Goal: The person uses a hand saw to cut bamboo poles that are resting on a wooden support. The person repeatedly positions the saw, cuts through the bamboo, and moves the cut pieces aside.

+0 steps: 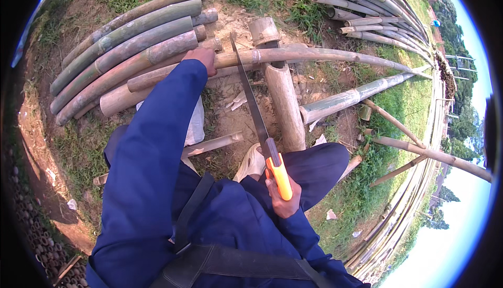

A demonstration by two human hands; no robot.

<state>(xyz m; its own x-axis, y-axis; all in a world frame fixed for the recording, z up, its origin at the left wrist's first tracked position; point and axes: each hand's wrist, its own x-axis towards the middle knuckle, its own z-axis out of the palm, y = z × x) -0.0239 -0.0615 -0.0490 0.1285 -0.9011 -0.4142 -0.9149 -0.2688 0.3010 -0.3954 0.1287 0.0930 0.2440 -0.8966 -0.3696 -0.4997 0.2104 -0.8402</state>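
Note:
My left hand (pixel 201 60) is closed over a long bamboo pole (pixel 314 55) that stretches off to the right. My right hand (pixel 287 199) grips the orange handle of a hand saw (pixel 254 107), its dark blade pointing away from me. Near its tip the blade crosses the pole just right of my left hand; whether it touches cannot be told. A thick bamboo post (pixel 285 107), notched near its far end, lies beneath the pole and bears it.
Cut bamboo lengths (pixel 149 55) lie side by side at the left. More bamboo poles (pixel 367 0) are piled at the far right. A thick pole (pixel 356 99) slants right from the post, with a pole frame (pixel 424 151) beyond. A white sack (pixel 195 125) lies under my left arm.

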